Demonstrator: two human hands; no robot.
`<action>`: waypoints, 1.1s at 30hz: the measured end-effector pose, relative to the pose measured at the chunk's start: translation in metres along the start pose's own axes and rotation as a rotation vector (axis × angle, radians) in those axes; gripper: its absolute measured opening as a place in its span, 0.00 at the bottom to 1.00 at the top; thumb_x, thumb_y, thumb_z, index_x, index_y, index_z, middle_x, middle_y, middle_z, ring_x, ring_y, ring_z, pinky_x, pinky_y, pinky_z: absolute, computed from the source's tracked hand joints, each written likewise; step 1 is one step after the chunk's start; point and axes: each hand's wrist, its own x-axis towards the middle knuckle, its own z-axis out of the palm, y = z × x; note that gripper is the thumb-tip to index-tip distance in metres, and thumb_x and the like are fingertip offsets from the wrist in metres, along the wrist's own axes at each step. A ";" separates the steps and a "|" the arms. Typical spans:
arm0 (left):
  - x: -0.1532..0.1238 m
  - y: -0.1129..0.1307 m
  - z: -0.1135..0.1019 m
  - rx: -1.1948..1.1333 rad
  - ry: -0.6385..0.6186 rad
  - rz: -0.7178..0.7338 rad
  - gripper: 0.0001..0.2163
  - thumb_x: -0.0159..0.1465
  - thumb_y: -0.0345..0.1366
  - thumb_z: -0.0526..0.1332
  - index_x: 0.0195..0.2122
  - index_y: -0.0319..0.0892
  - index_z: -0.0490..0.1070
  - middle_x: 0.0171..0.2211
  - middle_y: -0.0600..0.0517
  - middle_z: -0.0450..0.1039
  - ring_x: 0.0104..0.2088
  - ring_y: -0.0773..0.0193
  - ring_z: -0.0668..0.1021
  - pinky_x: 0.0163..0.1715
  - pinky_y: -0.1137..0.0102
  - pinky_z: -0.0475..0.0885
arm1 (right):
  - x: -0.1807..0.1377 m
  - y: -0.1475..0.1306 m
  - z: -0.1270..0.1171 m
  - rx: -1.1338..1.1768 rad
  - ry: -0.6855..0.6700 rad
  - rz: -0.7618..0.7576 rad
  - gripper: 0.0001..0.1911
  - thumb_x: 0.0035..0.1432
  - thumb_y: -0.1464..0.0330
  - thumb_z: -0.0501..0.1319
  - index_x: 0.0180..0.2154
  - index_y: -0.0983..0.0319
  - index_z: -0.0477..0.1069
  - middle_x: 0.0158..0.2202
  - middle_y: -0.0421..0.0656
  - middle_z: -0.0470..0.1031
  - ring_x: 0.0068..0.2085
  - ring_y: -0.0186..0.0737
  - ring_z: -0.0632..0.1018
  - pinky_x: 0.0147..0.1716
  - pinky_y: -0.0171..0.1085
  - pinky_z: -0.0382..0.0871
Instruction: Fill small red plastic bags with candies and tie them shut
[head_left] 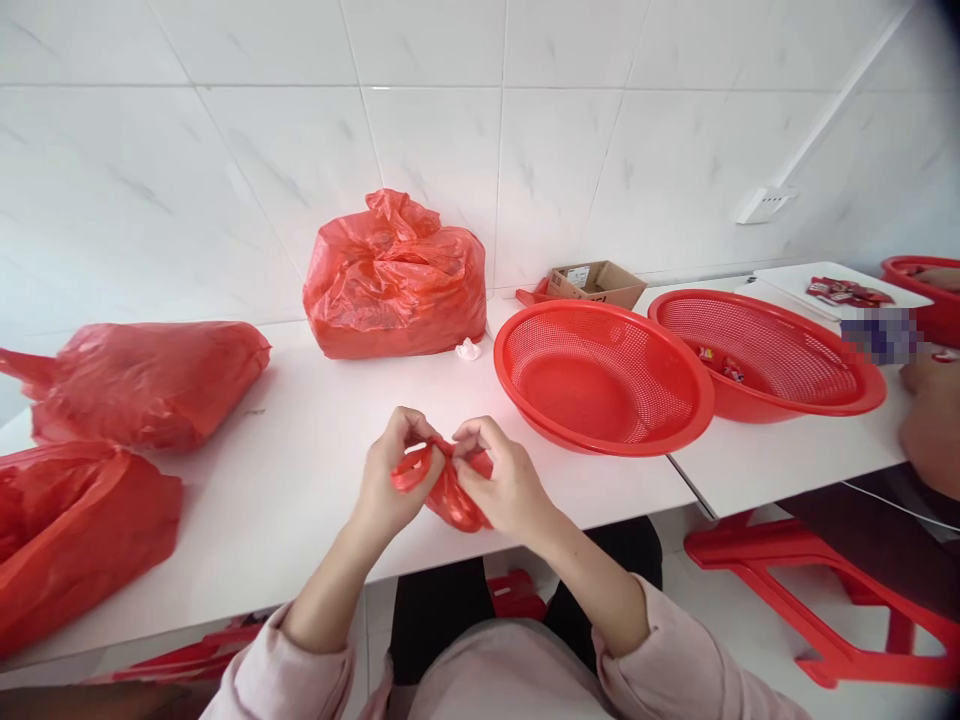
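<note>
A small red plastic bag point(454, 508) is gathered at its top between my two hands, low over the front edge of the white table point(300, 500). My left hand point(397, 470) pinches a looped strip of the bag. Close beside it, my right hand point(502, 478) grips the bunched plastic between thumb and fingers. What the bag contains is hidden. Just beyond my hands lies a crumpled white scrap point(468, 349), in front of a large tied red bag point(394, 290).
Red bags point(150, 385) point(90, 540) sit at left. Red perforated basins point(600, 380) point(787, 350) stand right of my hands, the farther holding small packets. Behind are a cardboard box point(600, 283) and a white board point(795, 280) bearing red packets. A co-worker's arm point(934, 430) and red stool point(817, 570) are at right.
</note>
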 end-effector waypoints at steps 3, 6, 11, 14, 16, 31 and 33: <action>-0.003 -0.006 0.008 0.116 0.155 0.090 0.06 0.61 0.29 0.60 0.38 0.45 0.65 0.36 0.54 0.73 0.34 0.63 0.78 0.34 0.69 0.72 | -0.004 0.000 0.004 0.030 0.018 -0.010 0.08 0.58 0.73 0.56 0.40 0.57 0.65 0.38 0.41 0.75 0.41 0.39 0.77 0.45 0.41 0.70; -0.006 -0.010 0.012 0.094 0.203 0.156 0.07 0.63 0.30 0.59 0.42 0.46 0.67 0.39 0.52 0.74 0.39 0.63 0.78 0.38 0.68 0.73 | -0.001 0.002 0.001 0.257 -0.021 0.108 0.08 0.61 0.69 0.57 0.43 0.57 0.65 0.34 0.38 0.75 0.39 0.38 0.77 0.43 0.40 0.70; -0.006 -0.010 0.007 0.146 0.173 0.247 0.07 0.62 0.30 0.62 0.42 0.46 0.71 0.40 0.52 0.75 0.37 0.63 0.78 0.38 0.69 0.73 | 0.009 0.005 -0.011 0.409 -0.142 0.194 0.10 0.61 0.61 0.61 0.41 0.60 0.73 0.37 0.42 0.77 0.40 0.38 0.77 0.42 0.39 0.71; -0.004 -0.007 -0.004 0.248 0.071 0.311 0.05 0.64 0.30 0.61 0.37 0.46 0.74 0.37 0.51 0.76 0.36 0.62 0.78 0.36 0.69 0.73 | 0.011 0.001 -0.019 0.203 -0.134 0.148 0.06 0.60 0.65 0.64 0.39 0.60 0.75 0.39 0.42 0.76 0.40 0.38 0.76 0.42 0.39 0.70; -0.003 -0.004 -0.012 0.270 -0.011 0.329 0.05 0.64 0.32 0.61 0.38 0.46 0.76 0.36 0.50 0.78 0.37 0.60 0.79 0.37 0.68 0.73 | 0.011 -0.004 -0.024 0.030 -0.127 0.048 0.03 0.59 0.69 0.64 0.37 0.59 0.75 0.37 0.41 0.74 0.39 0.36 0.75 0.40 0.37 0.69; -0.003 0.008 -0.046 0.256 0.126 0.203 0.05 0.62 0.39 0.66 0.34 0.47 0.80 0.36 0.50 0.81 0.41 0.56 0.81 0.43 0.66 0.74 | -0.013 -0.019 -0.014 -0.775 -0.162 -0.441 0.09 0.57 0.80 0.55 0.35 0.64 0.71 0.40 0.47 0.71 0.40 0.43 0.69 0.38 0.42 0.65; -0.006 0.023 -0.054 0.238 0.148 0.131 0.06 0.61 0.41 0.66 0.33 0.45 0.79 0.35 0.50 0.81 0.40 0.57 0.81 0.40 0.68 0.74 | -0.013 -0.026 -0.010 -0.658 -0.149 -0.434 0.08 0.59 0.78 0.55 0.34 0.63 0.71 0.39 0.47 0.70 0.39 0.42 0.69 0.38 0.42 0.66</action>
